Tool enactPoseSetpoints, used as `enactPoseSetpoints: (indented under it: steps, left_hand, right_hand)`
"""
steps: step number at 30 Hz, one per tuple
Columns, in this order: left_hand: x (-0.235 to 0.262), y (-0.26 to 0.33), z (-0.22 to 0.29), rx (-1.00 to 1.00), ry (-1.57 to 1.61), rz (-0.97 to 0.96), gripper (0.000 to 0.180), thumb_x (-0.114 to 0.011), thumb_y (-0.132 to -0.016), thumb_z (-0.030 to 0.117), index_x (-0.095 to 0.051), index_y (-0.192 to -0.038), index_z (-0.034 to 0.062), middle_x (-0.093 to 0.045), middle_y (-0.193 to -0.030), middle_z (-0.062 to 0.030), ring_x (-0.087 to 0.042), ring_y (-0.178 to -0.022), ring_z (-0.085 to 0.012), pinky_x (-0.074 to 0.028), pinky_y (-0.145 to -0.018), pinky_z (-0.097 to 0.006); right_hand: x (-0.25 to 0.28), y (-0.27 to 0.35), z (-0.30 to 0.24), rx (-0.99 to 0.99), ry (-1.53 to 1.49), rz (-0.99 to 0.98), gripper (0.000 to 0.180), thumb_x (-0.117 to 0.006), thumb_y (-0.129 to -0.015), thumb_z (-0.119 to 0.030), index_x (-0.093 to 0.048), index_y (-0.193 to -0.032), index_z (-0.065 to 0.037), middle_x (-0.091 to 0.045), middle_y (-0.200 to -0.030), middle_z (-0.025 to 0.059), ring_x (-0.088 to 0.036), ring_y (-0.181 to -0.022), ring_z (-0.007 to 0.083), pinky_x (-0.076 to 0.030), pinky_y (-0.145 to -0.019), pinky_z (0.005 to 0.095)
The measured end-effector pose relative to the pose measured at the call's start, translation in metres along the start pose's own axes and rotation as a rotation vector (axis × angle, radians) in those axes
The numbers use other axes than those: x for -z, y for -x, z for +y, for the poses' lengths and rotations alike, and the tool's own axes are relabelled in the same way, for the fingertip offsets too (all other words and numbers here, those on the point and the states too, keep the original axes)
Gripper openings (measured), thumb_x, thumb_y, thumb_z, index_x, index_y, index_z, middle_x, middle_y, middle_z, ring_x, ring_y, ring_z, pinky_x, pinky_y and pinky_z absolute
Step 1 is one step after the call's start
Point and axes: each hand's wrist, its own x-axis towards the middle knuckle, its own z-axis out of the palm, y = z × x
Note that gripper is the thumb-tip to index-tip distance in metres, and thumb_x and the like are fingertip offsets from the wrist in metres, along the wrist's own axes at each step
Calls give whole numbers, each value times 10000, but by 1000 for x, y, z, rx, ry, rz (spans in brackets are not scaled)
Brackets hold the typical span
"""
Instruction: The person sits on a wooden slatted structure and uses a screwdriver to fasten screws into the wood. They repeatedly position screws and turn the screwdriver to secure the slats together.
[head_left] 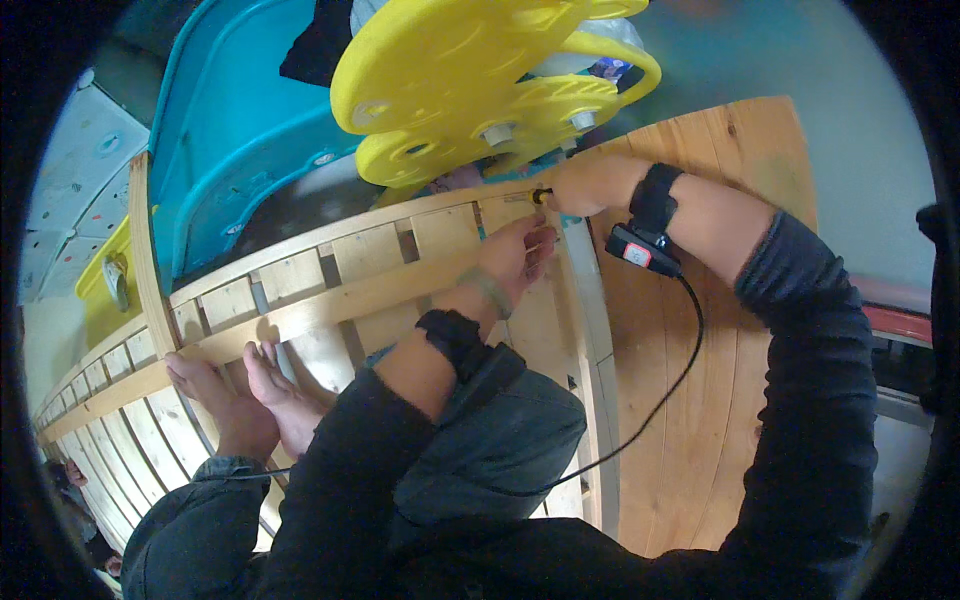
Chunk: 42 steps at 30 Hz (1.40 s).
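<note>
My right hand (590, 185) is closed around the yellow and black handle of a screwdriver (541, 196). Its thin shaft points left along the wooden side rail (400, 208) of a slatted frame. Just below it, my left hand (515, 255) is held over the slats with the palm partly turned up. The fingers are loosely bent and apart, and nothing shows in them. A lengthwise wooden beam (350, 300) runs across the slats (445, 235) to the left of that hand. The screwdriver's tip and any screw there are too small to make out.
A wide wooden board (690, 400) lies to the right, beside the frame's end rail (600, 400). Yellow plastic play furniture (450, 80) and a blue plastic panel (240, 100) stand beyond. An upright wooden post (150, 260) rises at left. My bare feet (245, 405) rest on the slats.
</note>
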Motion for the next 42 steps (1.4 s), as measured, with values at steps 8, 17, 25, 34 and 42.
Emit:
enactPoseSetpoints:
  steps: [8,17,25,34,42]
  left_hand:
    - [-4,-17,-14,-100,-207,24,320,-557,-867,235,-541,-1163,115,-627,-1003,-84,-574,-858,-229,-449,-738,-344]
    - [14,-59,43,-799,-1458,25,302,-588,-836,187,-558,-1124,105,-643,-1007,-145,-601,-899,-329,-478,-775,-414]
    - [9,-73,58,-760,-1942,-88,287,-627,-817,226,-587,-1078,113,-661,-976,-159,-626,-876,-362,-500,-775,-447]
    - [16,-98,76,-839,-1910,-314,334,-671,-788,293,-626,-1083,145,-655,-1019,-131,-622,-926,-339,-495,-819,-424]
    - [15,-91,64,-725,-1955,-122,293,-666,-800,246,-625,-1071,143,-656,-1035,-118,-623,-936,-315,-493,-824,-418]
  right_hand:
    - [2,17,-16,222,425,535,153,-548,-799,-145,-668,-846,-63,-640,-810,106,-649,-786,281,-515,-678,391]
    - [-2,11,-10,186,118,661,216,-467,-846,-131,-530,-1027,-32,-614,-812,180,-620,-767,381,-497,-666,460]
    - [21,20,-11,-92,-227,228,304,-520,-890,-220,-517,-1093,7,-614,-978,242,-593,-919,401,-469,-775,462]
    - [6,21,5,-53,-176,365,259,-489,-870,-202,-635,-1018,-47,-649,-962,205,-620,-893,374,-497,-768,451]
    - [13,19,-7,-49,-390,433,247,-505,-831,-172,-675,-953,-42,-673,-915,181,-646,-860,346,-506,-754,459]
